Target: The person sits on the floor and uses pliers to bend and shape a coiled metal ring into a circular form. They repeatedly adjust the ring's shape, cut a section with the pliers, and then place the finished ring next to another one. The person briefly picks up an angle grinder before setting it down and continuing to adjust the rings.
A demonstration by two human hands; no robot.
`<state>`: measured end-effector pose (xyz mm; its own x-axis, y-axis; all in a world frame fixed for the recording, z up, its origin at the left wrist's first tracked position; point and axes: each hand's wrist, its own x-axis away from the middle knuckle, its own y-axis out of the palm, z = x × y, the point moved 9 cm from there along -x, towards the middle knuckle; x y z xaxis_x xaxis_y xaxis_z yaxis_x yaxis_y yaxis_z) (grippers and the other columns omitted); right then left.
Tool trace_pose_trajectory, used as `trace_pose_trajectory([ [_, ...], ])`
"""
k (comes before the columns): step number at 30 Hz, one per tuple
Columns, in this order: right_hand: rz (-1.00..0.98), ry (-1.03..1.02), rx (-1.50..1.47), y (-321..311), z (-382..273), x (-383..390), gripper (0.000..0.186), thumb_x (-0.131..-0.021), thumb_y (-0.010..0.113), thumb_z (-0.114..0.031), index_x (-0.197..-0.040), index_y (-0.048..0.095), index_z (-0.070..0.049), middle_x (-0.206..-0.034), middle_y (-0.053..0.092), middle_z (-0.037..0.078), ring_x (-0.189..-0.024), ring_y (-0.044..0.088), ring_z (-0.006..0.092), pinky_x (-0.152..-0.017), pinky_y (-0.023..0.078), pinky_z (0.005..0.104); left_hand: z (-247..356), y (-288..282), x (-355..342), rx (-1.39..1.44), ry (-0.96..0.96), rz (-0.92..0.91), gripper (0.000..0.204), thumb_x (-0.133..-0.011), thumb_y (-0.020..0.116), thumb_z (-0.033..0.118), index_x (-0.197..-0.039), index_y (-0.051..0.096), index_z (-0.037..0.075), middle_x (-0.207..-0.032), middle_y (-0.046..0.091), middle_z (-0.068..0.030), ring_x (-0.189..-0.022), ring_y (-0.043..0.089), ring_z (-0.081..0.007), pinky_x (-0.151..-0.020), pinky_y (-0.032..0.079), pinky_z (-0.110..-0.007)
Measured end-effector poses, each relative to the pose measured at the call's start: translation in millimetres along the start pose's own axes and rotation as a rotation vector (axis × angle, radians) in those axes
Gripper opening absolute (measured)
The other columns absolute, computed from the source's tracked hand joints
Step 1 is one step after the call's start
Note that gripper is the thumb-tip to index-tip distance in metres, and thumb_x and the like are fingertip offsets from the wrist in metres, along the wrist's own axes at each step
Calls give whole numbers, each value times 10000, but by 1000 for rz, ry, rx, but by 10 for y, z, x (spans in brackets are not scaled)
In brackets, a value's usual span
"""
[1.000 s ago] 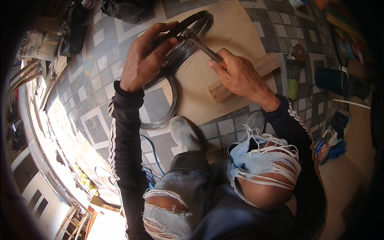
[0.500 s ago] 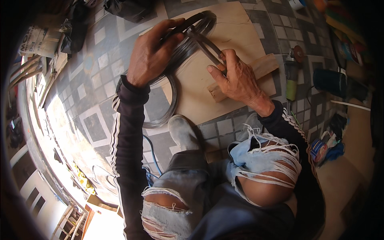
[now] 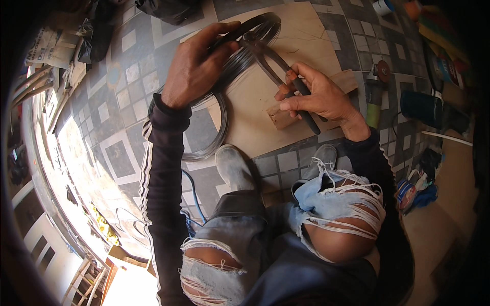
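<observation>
My left hand (image 3: 200,66) is closed around a coil of dark metal wire (image 3: 223,115), whose loops hang down toward my feet. My right hand (image 3: 324,97) holds long pincers (image 3: 274,62) by their dark handles with orange bands. The pincer head lies against the upper part of the coil, close to my left fingertips. Whether the jaws grip a strand is too small to tell. Beneath the tool, a short wooden block (image 3: 279,118) rests on a thin plywood sheet (image 3: 245,133).
An angle grinder (image 3: 375,92) lies on the tiled floor (image 3: 120,153) to the right, with a dark green case (image 3: 421,108) beyond it. Cloths (image 3: 416,191) are heaped at lower right. A blue cable (image 3: 195,199) runs beside my left boot (image 3: 234,167). A black bag (image 3: 166,9) sits at the far edge.
My right hand has shifted right and slightly down along the pincers, its grip loosened so that more of the handles shows. My left hand stays on the coil, almost unmoved.
</observation>
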<state>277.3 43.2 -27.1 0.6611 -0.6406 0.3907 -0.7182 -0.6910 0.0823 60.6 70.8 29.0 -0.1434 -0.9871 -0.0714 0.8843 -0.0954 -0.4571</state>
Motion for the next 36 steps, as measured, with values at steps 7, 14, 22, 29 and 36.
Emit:
trace_pose_trajectory([
  [7,-266,57,-450,35,-16,178,564,-983,665,-154,-1446,354,-67,-1234,643,275,-842,734,222,-674,620,340,-21,-18,20,35,-13,-10,413,-1028,666,214,-1414,617,76,-1056,756,-18,-718,497,-63,-638,427,-223],
  [14,-208,48,-530,87,100,104,611,-1018,604,-113,-1535,279,-112,-1314,603,341,-943,754,323,-727,669,408,-37,-44,14,53,-56,-7,405,-1021,673,198,-1400,624,65,-1049,762,-51,-713,520,-80,-651,447,-245],
  [22,-198,-51,-288,61,137,-18,496,-1035,611,-123,-1461,358,-121,-1319,625,241,-964,730,250,-785,624,349,-54,-76,5,34,-66,1,374,-1019,669,182,-1371,644,58,-1043,769,-135,-770,624,-135,-708,501,-284],
  [29,-81,-162,-101,20,198,-114,492,-1047,618,-156,-1472,374,-116,-1232,677,187,-843,690,143,-734,589,313,-48,-89,4,91,-38,17,378,-1020,675,202,-1365,646,49,-1077,768,-139,-839,651,-133,-728,506,-278],
  [36,149,-152,287,23,243,-196,407,-1037,654,-251,-1357,482,-65,-935,656,44,-741,575,78,-703,511,289,-51,-79,-7,34,-58,15,357,-1021,665,164,-1360,650,56,-1010,769,-88,-709,561,-99,-669,479,-273],
])
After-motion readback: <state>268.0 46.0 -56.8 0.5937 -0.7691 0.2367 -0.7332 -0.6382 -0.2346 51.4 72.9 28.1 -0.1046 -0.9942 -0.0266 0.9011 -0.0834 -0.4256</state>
